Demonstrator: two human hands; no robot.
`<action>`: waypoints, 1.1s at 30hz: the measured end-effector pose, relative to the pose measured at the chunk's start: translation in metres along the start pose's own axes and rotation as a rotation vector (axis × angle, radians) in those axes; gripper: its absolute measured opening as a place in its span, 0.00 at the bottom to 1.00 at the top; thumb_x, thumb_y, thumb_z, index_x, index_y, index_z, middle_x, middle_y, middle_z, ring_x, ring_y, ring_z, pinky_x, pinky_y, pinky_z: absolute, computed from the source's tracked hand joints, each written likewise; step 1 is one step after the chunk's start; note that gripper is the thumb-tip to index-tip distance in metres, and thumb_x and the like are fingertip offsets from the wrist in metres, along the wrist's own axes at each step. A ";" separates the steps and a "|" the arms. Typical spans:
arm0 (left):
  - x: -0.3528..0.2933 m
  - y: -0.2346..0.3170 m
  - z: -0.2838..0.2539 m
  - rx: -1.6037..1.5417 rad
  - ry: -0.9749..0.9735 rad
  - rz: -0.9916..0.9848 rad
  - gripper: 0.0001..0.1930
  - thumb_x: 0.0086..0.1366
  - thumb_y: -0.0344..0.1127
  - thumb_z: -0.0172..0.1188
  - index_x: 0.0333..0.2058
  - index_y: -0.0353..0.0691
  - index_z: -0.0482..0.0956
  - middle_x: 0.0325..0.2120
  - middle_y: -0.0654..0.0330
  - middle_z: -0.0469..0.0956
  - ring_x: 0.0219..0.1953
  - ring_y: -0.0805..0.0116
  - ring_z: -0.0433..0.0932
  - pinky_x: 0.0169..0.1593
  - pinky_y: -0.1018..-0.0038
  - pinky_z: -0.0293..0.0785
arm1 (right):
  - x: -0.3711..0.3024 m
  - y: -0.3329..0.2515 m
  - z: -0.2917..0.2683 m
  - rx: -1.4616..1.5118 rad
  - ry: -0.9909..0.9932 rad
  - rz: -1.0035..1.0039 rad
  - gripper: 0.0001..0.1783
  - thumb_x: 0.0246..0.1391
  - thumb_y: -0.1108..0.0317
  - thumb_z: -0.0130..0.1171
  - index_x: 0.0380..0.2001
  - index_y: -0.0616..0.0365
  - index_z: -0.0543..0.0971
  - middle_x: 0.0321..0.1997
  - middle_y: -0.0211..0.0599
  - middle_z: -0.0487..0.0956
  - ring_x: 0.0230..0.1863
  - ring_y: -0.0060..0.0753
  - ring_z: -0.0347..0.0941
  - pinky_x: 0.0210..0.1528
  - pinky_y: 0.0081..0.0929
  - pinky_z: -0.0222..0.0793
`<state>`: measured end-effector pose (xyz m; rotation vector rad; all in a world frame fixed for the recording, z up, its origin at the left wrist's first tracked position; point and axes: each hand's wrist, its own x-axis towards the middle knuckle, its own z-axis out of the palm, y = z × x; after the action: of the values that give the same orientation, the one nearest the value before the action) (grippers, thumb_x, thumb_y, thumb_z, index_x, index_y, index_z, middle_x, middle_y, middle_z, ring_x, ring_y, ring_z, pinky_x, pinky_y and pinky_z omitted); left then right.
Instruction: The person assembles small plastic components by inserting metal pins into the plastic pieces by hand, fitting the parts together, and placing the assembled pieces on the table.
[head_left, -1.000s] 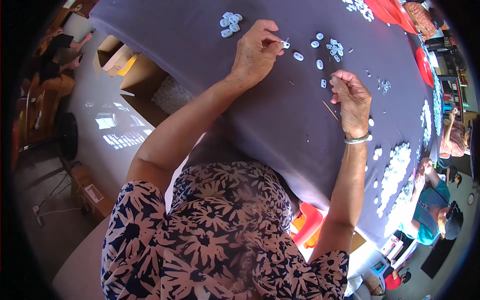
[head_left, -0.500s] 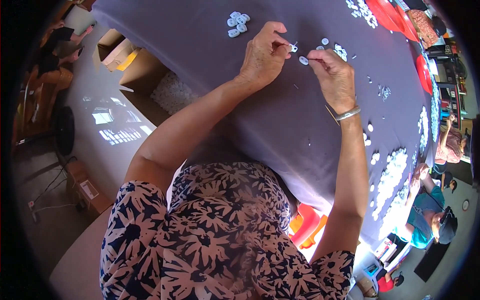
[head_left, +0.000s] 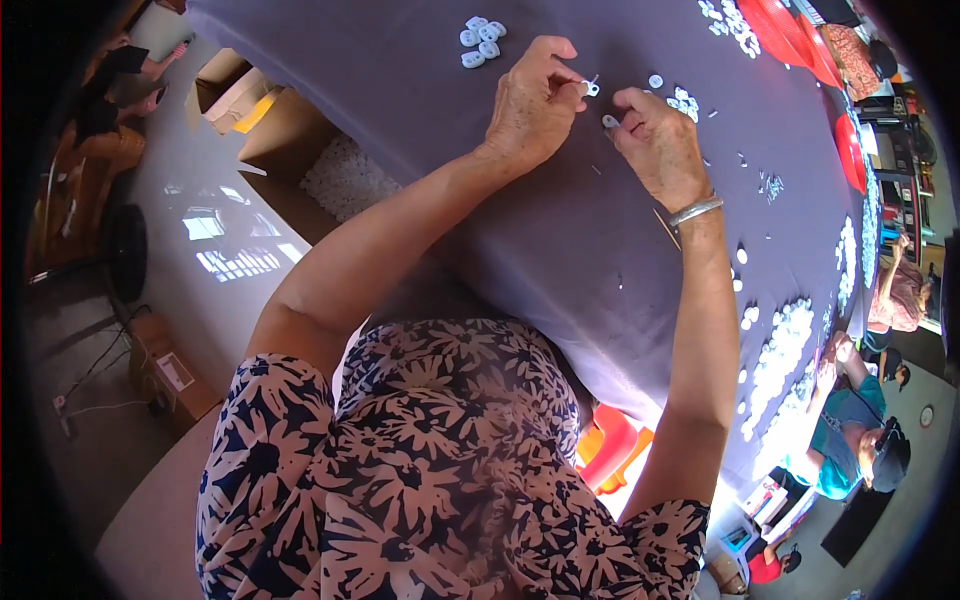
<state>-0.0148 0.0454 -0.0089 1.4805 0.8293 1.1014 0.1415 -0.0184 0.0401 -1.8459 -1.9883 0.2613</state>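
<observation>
Over the dark cloth, my left hand point(head_left: 532, 108) is closed, pinching a small white plastic piece point(head_left: 591, 90) with a thin metal pin sticking up from it. Opposite it, my right hand point(head_left: 657, 146) has its fingers curled. A white oval plastic piece point(head_left: 610, 121) with a hole shows at its fingertips, pinched there. The two pieces are apart. Just beyond my right hand lie a loose white disc point(head_left: 655, 81) and a small group of white pieces point(head_left: 682, 104). Further left sits another cluster of white oval pieces point(head_left: 480, 42).
Small metal pins point(head_left: 770, 187) lie scattered right of my right hand. A large heap of white pieces point(head_left: 783, 345) spreads along the right side, near a co-worker in teal point(head_left: 845, 430). Red trays point(head_left: 775, 30) stand far right. An open cardboard box point(head_left: 290, 135) holds white pieces beside the table.
My right hand has curled its fingers further and turned the white oval piece, which now shows more edge-on. My left hand keeps its pinch, barely shifted.
</observation>
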 end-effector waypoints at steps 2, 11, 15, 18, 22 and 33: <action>-0.001 0.000 0.000 -0.004 0.026 0.029 0.15 0.60 0.24 0.54 0.45 0.38 0.65 0.29 0.58 0.79 0.28 0.70 0.80 0.30 0.77 0.74 | 0.002 -0.003 -0.004 0.056 -0.041 0.085 0.14 0.44 0.80 0.60 0.37 0.60 0.76 0.29 0.35 0.74 0.32 0.29 0.75 0.33 0.25 0.71; 0.000 0.002 0.002 -0.019 0.059 0.066 0.14 0.58 0.22 0.54 0.43 0.36 0.65 0.26 0.54 0.79 0.25 0.67 0.81 0.31 0.74 0.76 | 0.000 0.000 0.002 -0.109 0.014 -0.240 0.13 0.46 0.79 0.58 0.37 0.59 0.76 0.30 0.37 0.74 0.31 0.36 0.74 0.33 0.27 0.71; -0.001 0.002 0.001 -0.024 0.054 0.068 0.14 0.58 0.23 0.54 0.43 0.36 0.65 0.27 0.54 0.79 0.25 0.67 0.81 0.31 0.74 0.76 | -0.006 -0.004 0.009 -0.238 0.137 -0.281 0.11 0.45 0.80 0.56 0.34 0.58 0.76 0.29 0.38 0.73 0.29 0.39 0.74 0.33 0.27 0.71; -0.001 0.001 0.003 -0.036 0.026 0.071 0.14 0.58 0.23 0.54 0.43 0.35 0.65 0.26 0.55 0.79 0.26 0.68 0.81 0.32 0.75 0.76 | -0.012 0.000 0.016 -0.166 0.221 -0.217 0.09 0.46 0.80 0.56 0.33 0.59 0.77 0.29 0.36 0.74 0.27 0.34 0.73 0.32 0.24 0.70; -0.006 0.008 0.004 -0.076 -0.091 0.015 0.16 0.61 0.25 0.56 0.47 0.39 0.65 0.31 0.61 0.77 0.29 0.75 0.78 0.28 0.81 0.71 | -0.011 0.014 0.017 0.396 0.338 0.085 0.07 0.51 0.76 0.57 0.35 0.60 0.80 0.31 0.27 0.78 0.26 0.19 0.70 0.30 0.17 0.68; -0.011 0.006 0.009 -0.040 -0.282 0.065 0.19 0.57 0.23 0.55 0.47 0.35 0.63 0.27 0.57 0.78 0.29 0.68 0.78 0.35 0.73 0.74 | -0.025 0.012 0.020 1.053 0.362 0.295 0.09 0.51 0.72 0.62 0.37 0.60 0.81 0.27 0.27 0.77 0.27 0.14 0.68 0.28 0.13 0.65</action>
<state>-0.0102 0.0312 -0.0050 1.5934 0.5627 0.9238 0.1456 -0.0387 0.0133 -1.3117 -0.9784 0.8062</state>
